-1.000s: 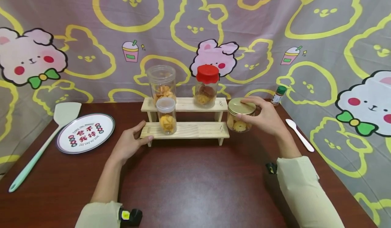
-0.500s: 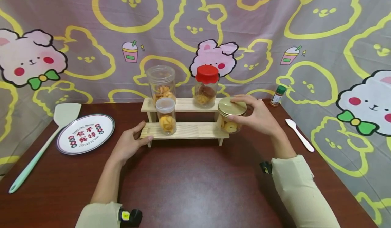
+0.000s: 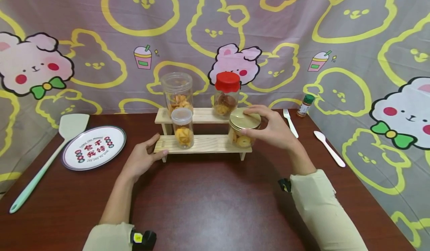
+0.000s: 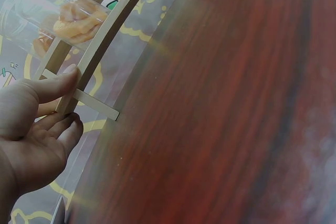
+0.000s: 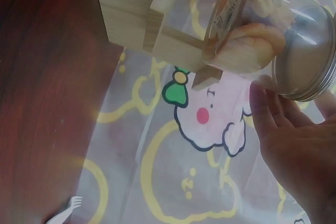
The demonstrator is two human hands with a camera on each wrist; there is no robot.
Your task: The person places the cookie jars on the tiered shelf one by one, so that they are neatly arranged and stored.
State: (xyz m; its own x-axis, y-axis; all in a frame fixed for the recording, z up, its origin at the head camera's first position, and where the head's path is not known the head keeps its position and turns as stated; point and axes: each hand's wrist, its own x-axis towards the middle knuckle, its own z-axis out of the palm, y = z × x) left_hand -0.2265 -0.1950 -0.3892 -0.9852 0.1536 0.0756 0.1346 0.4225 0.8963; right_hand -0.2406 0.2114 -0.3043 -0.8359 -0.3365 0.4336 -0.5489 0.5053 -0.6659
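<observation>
A two-step wooden display rack (image 3: 205,144) stands mid-table. My left hand (image 3: 141,159) grips the left end of its lower step, the thumb (image 4: 60,85) on one side and fingers on the other. My right hand (image 3: 273,131) holds a clear jar of cookies by its gold lid (image 3: 245,118), over the right end of that step. In the right wrist view the jar (image 5: 252,45) appears close to the wood; whether its base touches cannot be told. On the lower step's left stands a small white-lidded jar (image 3: 183,129). Behind are a tall clear jar (image 3: 178,94) and a red-lidded jar (image 3: 227,96).
At left, a green-handled spatula (image 3: 40,172) lies beside a white plate (image 3: 94,147) with red lettering. Toward the right lie a white fork (image 3: 290,124) and a white spoon (image 3: 329,148). A green-capped spice bottle (image 3: 305,106) stands near the patterned cloth backdrop (image 3: 285,15).
My right hand has carried the gold-lidded jar leftward, from beside the rack to over the lower step's right end. The fork has come into view. My left hand has stayed put.
</observation>
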